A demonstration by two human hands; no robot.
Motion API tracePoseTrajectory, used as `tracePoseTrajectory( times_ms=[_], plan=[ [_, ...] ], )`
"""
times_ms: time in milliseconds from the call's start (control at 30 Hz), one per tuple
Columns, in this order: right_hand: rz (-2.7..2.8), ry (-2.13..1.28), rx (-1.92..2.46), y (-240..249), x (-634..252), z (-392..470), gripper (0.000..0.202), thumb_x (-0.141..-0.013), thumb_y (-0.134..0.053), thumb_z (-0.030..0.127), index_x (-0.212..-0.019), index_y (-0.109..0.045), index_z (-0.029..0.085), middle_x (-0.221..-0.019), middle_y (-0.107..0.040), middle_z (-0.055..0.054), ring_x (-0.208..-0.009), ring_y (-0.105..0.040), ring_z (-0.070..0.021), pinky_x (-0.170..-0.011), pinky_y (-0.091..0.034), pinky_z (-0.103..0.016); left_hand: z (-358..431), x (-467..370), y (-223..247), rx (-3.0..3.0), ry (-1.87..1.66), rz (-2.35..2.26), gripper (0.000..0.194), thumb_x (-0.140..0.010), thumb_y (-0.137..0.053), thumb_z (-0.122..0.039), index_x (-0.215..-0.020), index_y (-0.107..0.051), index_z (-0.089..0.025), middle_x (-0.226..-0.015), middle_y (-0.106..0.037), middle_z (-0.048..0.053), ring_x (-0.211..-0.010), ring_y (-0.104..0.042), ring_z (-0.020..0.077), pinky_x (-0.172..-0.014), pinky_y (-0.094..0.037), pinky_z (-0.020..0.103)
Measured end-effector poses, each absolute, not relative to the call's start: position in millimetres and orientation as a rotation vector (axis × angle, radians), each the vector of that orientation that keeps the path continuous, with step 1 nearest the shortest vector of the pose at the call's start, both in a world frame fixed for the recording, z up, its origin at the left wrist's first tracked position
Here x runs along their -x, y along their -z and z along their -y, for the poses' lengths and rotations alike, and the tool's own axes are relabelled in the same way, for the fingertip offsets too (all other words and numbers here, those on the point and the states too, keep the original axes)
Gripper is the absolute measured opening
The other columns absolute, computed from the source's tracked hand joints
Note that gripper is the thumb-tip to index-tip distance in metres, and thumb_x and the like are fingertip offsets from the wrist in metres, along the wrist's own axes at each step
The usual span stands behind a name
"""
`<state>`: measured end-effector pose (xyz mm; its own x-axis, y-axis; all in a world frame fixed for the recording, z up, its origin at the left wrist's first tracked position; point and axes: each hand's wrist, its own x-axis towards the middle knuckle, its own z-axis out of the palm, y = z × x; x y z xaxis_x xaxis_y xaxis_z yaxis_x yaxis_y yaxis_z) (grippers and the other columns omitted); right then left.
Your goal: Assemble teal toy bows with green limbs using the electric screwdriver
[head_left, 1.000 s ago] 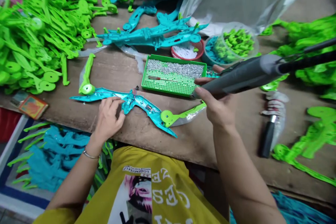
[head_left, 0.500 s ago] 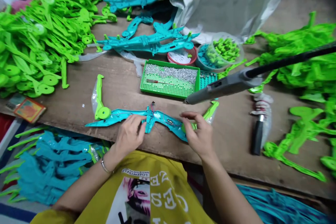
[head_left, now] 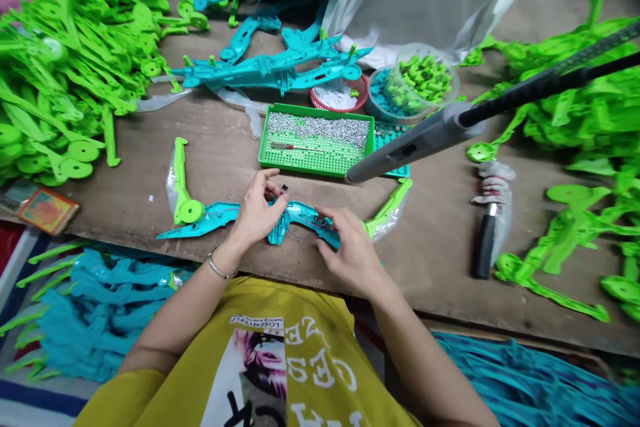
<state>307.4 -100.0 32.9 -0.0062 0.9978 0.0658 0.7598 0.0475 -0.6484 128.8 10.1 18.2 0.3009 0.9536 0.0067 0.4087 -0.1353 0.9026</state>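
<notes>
A blue bow-shaped plastic part lies on the wooden table near its front edge, with a green arm at its left end and another green arm at its right. My left hand is over the middle of the blue part, fingers bent together beside a small black piece; what they grip is too small to make out. Thin red wires run across the part's middle. My right hand rests over the right half, thumb and fingers apart around the blue part, near a small dark component.
A grey electric screwdriver hangs over a green tray of screws. Green parts are heaped at left, more at right. Blue parts lie behind the tray. A black-handled tool lies at right.
My left hand has moved up and right to the middle of the blue part. My right hand has shifted left from the right joint. The camera view has shifted slightly.
</notes>
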Motion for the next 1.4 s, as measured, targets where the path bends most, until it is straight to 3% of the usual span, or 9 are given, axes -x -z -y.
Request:
tracePoseTrajectory(
  times_ms=[233,333,500,767,867,967,1133,1233,1400],
  plan=[
    [1.658,-0.527,1.718,-14.6,-293.5,81.3,0.034,-0.086,-0.056,0.017,-0.12,-0.057,0.02,-0.093,-0.069,-0.007,-0.076,-0.064,-0.0211,-0.072,-0.054,-0.038,5.8,-95.7,-30.2,-1.845,-0.694,-1.168,0.01,-0.086,-0.062,-0.022,-0.095,-0.064,-0.02,-0.093,-0.07,0.003,-0.085,-0.065,0.016,-0.079,-0.052,0.03],
    [1.617,-0.484,1.701,-21.8,-301.6,82.1,0.034,-0.083,-0.052,0.011,-0.115,-0.059,0.021,-0.094,-0.067,-0.006,-0.072,-0.062,-0.019,-0.071,-0.053,-0.036,9.9,-88.0,-30.6,-1.871,-0.656,-1.186,0.011,-0.089,-0.058,-0.022,-0.098,-0.062,-0.02,-0.094,-0.071,0.003,-0.085,-0.066,0.017,-0.079,-0.052,0.032],
    [1.896,-0.436,1.702,-32.4,-308.8,95.1,0.032,-0.075,-0.051,0.002,-0.098,-0.063,0.021,-0.096,-0.059,-0.009,-0.091,-0.059,-0.0251,-0.078,-0.052,-0.04,9.0,-90.5,-32.1,-2.019,-0.604,-1.16,0.012,-0.091,-0.053,-0.019,-0.099,-0.062,-0.02,-0.097,-0.07,0.003,-0.089,-0.065,0.0175,-0.08,-0.052,0.032],
    [1.868,-0.441,1.626,-18.6,-307.6,88.8,0.017,-0.092,-0.051,0.014,-0.093,-0.066,0.022,-0.093,-0.065,-0.008,-0.088,-0.063,-0.0225,-0.078,-0.054,-0.038,3.9,-90.6,-35.2,-2.245,-0.578,-1.116,0.013,-0.091,-0.058,-0.025,-0.08,-0.058,-0.019,-0.09,-0.066,0.005,-0.092,-0.062,0.021,-0.085,-0.048,0.036],
    [1.637,-0.492,1.699,-19.9,-312.7,86.2,0.014,-0.09,-0.053,0.017,-0.097,-0.063,0.023,-0.083,-0.066,-0.003,-0.075,-0.064,-0.0185,-0.072,-0.054,-0.034,-1.0,-90.2,-33.2,-2.271,-0.564,-1.033,0.007,-0.09,-0.054,-0.019,-0.093,-0.06,-0.018,-0.107,-0.068,0.009,-0.106,-0.06,0.0235,-0.092,-0.048,0.04],
    [1.464,-0.422,1.8,-26.9,-321.8,88.7,0.015,-0.085,-0.055,0.016,-0.097,-0.063,0.022,-0.076,-0.064,-0.001,-0.065,-0.061,-0.0168,-0.066,-0.052,-0.032,-3.6,-94.8,-34.3,-2.338,-0.513,-0.964,0.039,-0.084,-0.048,-0.007,-0.12,-0.058,-0.018,-0.123,-0.066,0.01,-0.115,-0.057,0.025,-0.097,-0.046,0.043],
    [1.545,-0.356,1.822,-33.8,-332.2,102.0,0.017,-0.08,-0.055,0.012,-0.092,-0.06,0.023,-0.086,-0.068,-0.003,-0.078,-0.065,-0.0196,-0.074,-0.053,-0.035,6.3,-114.6,-40.4,-2.628,-0.373,-0.69,0.056,-0.076,-0.058,-0.013,-0.132,-0.055,-0.022,-0.138,-0.06,0.009,-0.135,-0.044,0.0345,-0.117,-0.014,0.066],
    [1.623,-0.337,1.813,-27.8,-330.5,108.6,0.02,-0.079,-0.054,0.009,-0.094,-0.059,0.022,-0.086,-0.068,-0.004,-0.08,-0.064,-0.0204,-0.075,-0.052,-0.035,11.7,-128.6,-36.8,-2.743,-0.342,-0.584,0.046,-0.082,-0.066,-0.03,-0.126,-0.059,-0.019,-0.126,-0.066,0.012,-0.131,-0.048,0.0369,-0.116,-0.012,0.071],
    [1.707,-0.268,1.828,-13.9,-326.4,110.7,0.015,-0.083,-0.057,0.01,-0.093,-0.058,0.022,-0.084,-0.068,-0.004,-0.079,-0.057,-0.0217,-0.073,-0.049,-0.035,6.5,-144.1,-26.5,-2.783,-0.486,-0.605,0.012,-0.094,-0.056,-0.026,-0.098,-0.066,-0.021,-0.089,-0.072,0.003,-0.108,-0.061,0.0264,-0.116,-0.021,0.064]
  ],
)
